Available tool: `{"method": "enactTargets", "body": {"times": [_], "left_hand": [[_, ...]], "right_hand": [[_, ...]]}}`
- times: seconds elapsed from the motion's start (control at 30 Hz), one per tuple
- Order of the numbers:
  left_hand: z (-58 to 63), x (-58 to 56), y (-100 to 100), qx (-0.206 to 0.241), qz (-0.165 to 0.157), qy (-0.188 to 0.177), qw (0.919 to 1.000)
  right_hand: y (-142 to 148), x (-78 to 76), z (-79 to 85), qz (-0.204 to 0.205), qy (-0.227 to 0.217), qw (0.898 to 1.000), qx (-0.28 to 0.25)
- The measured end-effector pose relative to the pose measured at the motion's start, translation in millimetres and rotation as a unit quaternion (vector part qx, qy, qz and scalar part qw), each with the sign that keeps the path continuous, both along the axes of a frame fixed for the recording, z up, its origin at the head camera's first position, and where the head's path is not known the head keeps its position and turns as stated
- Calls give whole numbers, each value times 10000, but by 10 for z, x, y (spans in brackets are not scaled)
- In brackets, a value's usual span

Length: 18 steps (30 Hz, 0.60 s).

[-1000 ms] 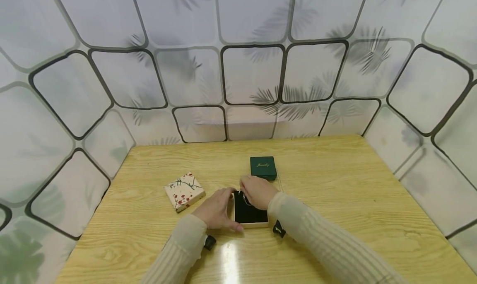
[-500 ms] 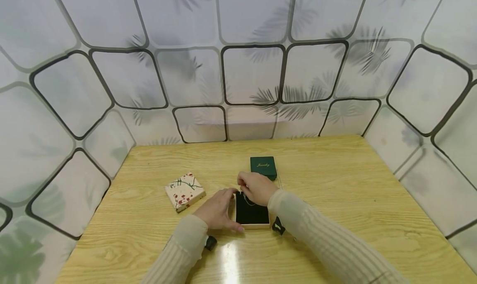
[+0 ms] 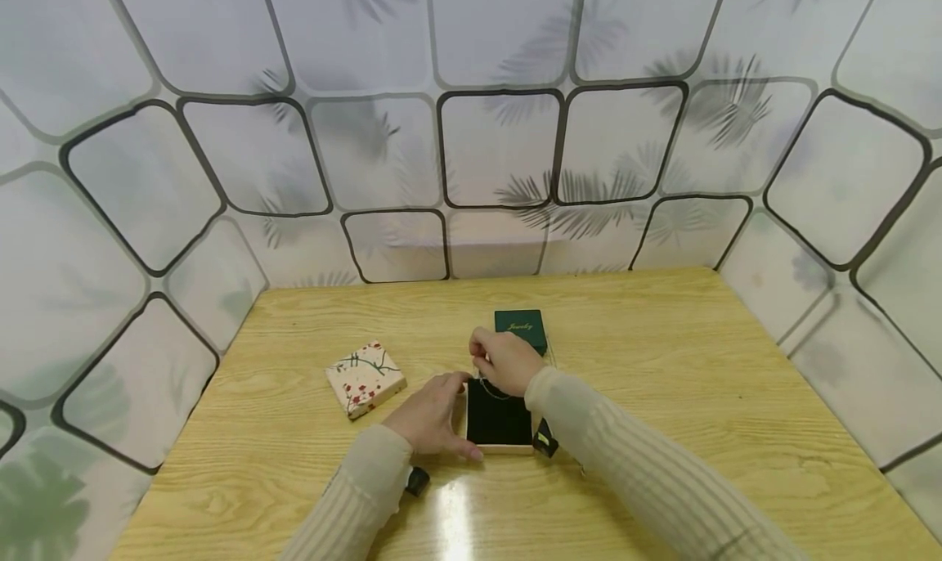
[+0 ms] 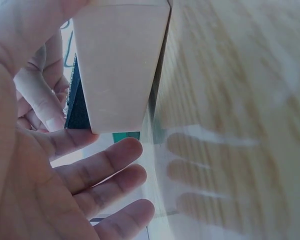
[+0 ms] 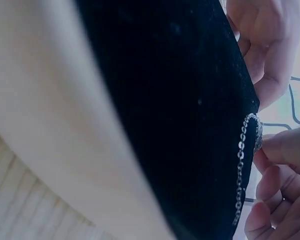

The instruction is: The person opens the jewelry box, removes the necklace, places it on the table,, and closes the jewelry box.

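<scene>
A shallow cream jewelry box (image 3: 508,449) with a black velvet pad (image 3: 500,419) lies in the middle of the table. My left hand (image 3: 434,418) grips its left side, thumb at the near corner and index finger at the far one; in the left wrist view the other fingers (image 4: 110,170) stretch out free. Over the box's far edge, my right hand (image 3: 510,361) pinches a silver chain (image 5: 241,150) between thumb and index finger. Part of the chain loops over the pad's edge in the right wrist view, the rest hidden by the fingers.
A dark green box (image 3: 519,320) with gold lettering stands just behind my right hand. To the left lies a cream lid (image 3: 365,379) with red blossoms and green branches. Small black devices (image 3: 545,439) sit at both wrists. Patterned fabric (image 3: 500,152) encloses the wooden table.
My right hand has moved away from me and upward past the box's far edge, and more of the chain shows below it. The box and left hand have shifted slightly right.
</scene>
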<state>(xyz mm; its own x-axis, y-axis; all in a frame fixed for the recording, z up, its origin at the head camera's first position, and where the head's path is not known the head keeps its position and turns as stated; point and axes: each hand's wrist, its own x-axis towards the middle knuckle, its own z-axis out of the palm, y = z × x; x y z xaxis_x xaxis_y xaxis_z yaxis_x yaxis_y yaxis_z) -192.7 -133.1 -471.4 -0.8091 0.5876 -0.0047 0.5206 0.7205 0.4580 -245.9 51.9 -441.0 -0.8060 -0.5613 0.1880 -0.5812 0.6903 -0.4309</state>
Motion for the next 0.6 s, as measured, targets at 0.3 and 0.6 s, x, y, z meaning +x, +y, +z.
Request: {"method": "enactTargets", "body": {"times": [0.3, 0.6], "left_hand": [[-3, 4, 9, -39, -7, 65, 10000], [1, 9, 6, -30, -65, 146, 9999]], "right_hand": [[27, -53, -31, -366, -50, 9993, -19], [115, -48, 28, -455, -175, 9986, -227]]}}
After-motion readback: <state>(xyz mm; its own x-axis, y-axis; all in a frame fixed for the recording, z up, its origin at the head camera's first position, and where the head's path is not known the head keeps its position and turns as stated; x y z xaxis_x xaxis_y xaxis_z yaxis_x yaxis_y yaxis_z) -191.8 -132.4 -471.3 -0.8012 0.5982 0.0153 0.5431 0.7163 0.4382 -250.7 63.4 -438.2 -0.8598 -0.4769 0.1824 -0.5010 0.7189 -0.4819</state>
